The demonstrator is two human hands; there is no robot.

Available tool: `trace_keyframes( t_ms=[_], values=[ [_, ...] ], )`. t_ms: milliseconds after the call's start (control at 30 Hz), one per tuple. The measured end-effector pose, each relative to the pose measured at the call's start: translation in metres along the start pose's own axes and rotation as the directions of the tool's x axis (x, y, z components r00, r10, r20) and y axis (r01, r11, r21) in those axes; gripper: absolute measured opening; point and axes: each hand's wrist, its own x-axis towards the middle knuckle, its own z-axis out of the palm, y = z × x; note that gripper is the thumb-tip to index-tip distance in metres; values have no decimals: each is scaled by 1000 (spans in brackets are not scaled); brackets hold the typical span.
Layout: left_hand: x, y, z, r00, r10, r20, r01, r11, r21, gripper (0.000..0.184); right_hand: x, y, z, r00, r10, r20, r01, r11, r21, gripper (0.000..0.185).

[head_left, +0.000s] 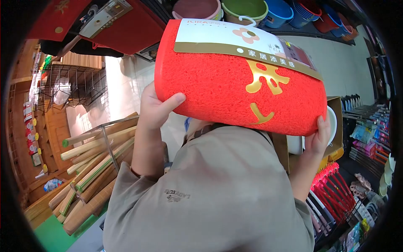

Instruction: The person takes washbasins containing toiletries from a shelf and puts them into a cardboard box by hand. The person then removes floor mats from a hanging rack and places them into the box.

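A rolled red doormat (201,84) with gold characters spans the upper middle of the head view, held up in front of my chest. A white and gold cardboard label (218,35) with a small hook wraps its upper side. My left hand (157,107) is closed on the mat's left end, thumb on the front face. At the lower right end, my right hand (319,134) grips the mat with the fingertips pressed to its edge. The rest of the fingers on both hands are hidden behind the mat.
Wooden rolling pins or sticks (94,168) stick out of a rack at lower left. A black wire basket (69,86) stands beyond. Colored buckets (279,12) line the top. A cardboard box (336,107) and red-headed brushes (329,180) are on the right.
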Motion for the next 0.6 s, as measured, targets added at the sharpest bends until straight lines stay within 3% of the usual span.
trace_keyframes(
  t_ms=[133, 200, 300, 600],
  values=[
    [4, 6, 4, 1000, -13, 25, 14, 998, -55, 56, -3, -11, 8, 990, -124, 60, 125, 992, -21, 57],
    [4, 7, 11, 998, 33, -47, -31, 998, 48, 67, -2, -11, 4, 987, -115, 109, 116, 993, -8, 60],
    [7, 8, 16, 999, 8, -38, -6, 998, 65, 72, -5, -3, -10, 982, -86, 168, 92, 995, -33, 63],
    [8, 1, 16, 997, 13, -74, -4, 994, 113, 69, -13, 6, -1, 991, -115, 65, 123, 983, -136, 60]
  ],
)
